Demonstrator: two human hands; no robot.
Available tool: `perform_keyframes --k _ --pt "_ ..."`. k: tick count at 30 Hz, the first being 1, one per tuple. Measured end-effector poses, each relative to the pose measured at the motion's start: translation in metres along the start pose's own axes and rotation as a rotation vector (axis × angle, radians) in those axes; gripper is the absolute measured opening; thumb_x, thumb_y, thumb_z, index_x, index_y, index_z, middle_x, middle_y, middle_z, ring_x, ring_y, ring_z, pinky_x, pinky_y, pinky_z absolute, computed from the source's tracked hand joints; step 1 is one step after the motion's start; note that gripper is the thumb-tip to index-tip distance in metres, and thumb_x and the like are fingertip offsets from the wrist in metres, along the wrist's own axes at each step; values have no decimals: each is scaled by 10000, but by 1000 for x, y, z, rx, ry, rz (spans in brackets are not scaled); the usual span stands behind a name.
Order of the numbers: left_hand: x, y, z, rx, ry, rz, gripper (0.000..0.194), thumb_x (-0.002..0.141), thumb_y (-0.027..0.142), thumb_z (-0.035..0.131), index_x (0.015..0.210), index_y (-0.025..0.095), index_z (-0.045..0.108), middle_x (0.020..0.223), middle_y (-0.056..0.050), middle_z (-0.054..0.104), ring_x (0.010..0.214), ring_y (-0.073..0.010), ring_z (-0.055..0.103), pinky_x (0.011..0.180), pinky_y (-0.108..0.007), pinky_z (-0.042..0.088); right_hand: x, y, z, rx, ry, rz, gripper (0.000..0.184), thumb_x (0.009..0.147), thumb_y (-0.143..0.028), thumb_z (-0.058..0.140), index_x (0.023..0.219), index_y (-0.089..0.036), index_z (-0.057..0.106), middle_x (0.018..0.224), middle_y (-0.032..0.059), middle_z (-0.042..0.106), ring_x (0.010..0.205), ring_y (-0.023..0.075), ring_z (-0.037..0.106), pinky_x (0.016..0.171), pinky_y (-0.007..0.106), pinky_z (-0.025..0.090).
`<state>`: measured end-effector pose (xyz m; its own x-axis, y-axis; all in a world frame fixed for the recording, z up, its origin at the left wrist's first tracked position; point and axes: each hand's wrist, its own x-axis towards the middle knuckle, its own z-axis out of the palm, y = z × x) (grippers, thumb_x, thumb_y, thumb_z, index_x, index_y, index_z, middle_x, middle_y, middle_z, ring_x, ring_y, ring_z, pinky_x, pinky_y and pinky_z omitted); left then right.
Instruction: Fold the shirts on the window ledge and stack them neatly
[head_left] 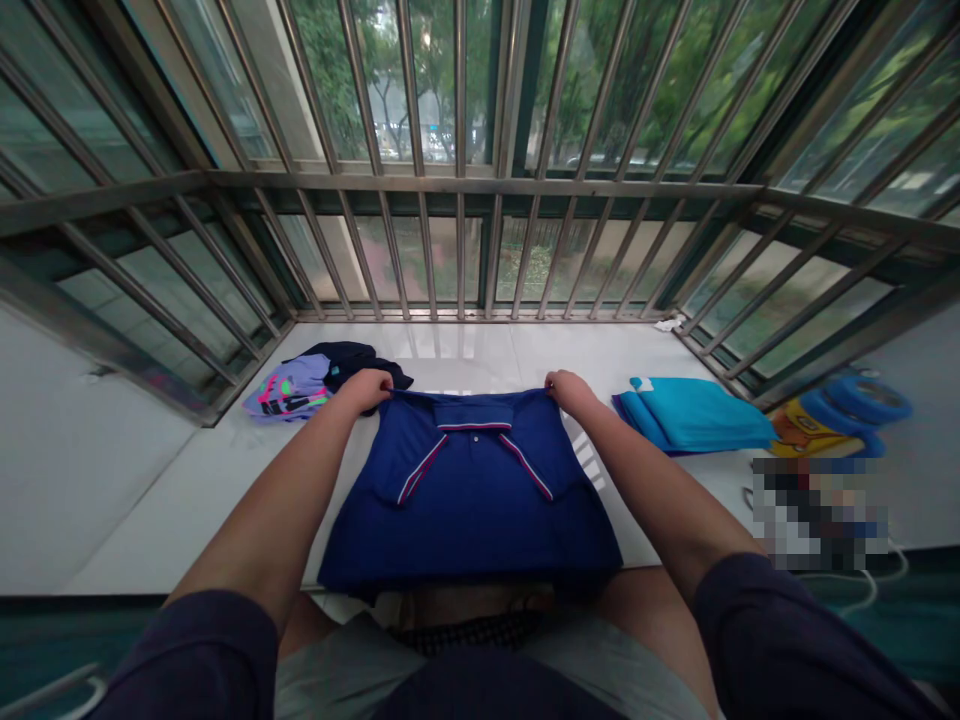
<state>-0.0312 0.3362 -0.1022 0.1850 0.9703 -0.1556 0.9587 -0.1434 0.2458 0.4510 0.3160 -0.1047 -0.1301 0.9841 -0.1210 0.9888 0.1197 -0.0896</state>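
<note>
A navy blue polo shirt (480, 510) lies spread on the white sill, its collar at the far end and its lower edge reaching the sill's front edge. Red and white stripes trim the collar and the sleeves, which are folded inward over the body. My left hand (369, 390) pinches the far left corner of the shirt. At the far right corner, my right hand (568, 390) has its fingers closed on the fabric too. Between the two hands the far edge runs nearly straight.
Beyond my left hand lie a crumpled lilac garment (292, 388) and a dark garment (352, 356). On the right is a stack of folded turquoise cloth (694, 415), beside a blue and yellow container (840, 415). Metal bars (480, 185) close off the window behind the white sill (480, 345).
</note>
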Motion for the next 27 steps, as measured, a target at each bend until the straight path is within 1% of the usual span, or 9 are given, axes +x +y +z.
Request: perform_keyframes --k 4,7,10,13,15,17,20,23,27 --pt "-9 15 -22 11 234 -50 208 916 266 619 1054 214 766 1177 -103 762 1128 -276 693 976 -335 524 -6 -3 -26 10 189 45 332 1053 -170 515 1317 -158 716 1304 174 677 1101 267 672 937 318 486" --pt "-50 18 -17 -45 378 -13 228 950 263 585 1110 228 744 1262 -94 730 1202 -265 670 1038 -340 524 -42 5 -26 36 300 15 333 1077 -197 476 1330 -182 692 1338 162 651 1133 269 652 966 319 482" --pt "-119 8 23 -143 418 32 205 965 288 580 1074 258 751 1293 -73 716 1172 -239 690 998 -320 563 -106 19 6 75 367 -98 299 1065 -194 478 1228 -203 729 1267 147 678 1166 283 633 1033 338 476" --pt "-187 -8 81 -183 285 115 214 950 301 595 1034 289 791 1341 -71 709 1195 -246 707 1045 -352 577 -175 32 55 86 265 -196 292 1056 -195 477 1149 -217 753 1181 135 708 1142 296 636 1042 380 491" --pt "-218 -17 112 -193 233 162 265 963 328 574 1066 288 815 1356 -91 720 1239 -274 705 1109 -412 568 -209 37 80 99 177 -250 305 1046 -181 476 1161 -220 756 1177 125 718 1109 290 652 1013 398 514" --pt "-231 -23 126 -195 233 192 325 990 361 537 1120 276 822 1372 -108 731 1251 -292 709 1134 -457 566 -227 40 91 120 149 -286 313 1037 -177 490 1212 -220 746 1212 120 721 1113 284 663 1010 408 525" --pt "-218 -22 115 -181 284 201 382 1034 407 480 1136 248 812 1301 -123 769 1218 -298 726 1142 -473 564 -219 40 78 136 189 -291 286 1059 -217 499 1200 -217 748 1179 119 736 1093 282 678 1009 418 533" --pt "-176 -8 87 -128 291 185 431 1064 410 424 1213 215 778 1281 -140 780 1233 -302 716 1175 -476 528 -183 30 53 121 204 -255 309 1090 -254 473 1192 -204 760 1185 139 754 1112 293 688 1051 438 527" --pt "-113 16 56 25 -9 152 524 931 416 671 1398 182 709 1498 -173 691 1404 -341 632 1205 -448 478 -129 10 35 77 52 -216 497 1042 -278 610 1525 -162 615 1522 194 644 1402 326 595 1190 453 455"
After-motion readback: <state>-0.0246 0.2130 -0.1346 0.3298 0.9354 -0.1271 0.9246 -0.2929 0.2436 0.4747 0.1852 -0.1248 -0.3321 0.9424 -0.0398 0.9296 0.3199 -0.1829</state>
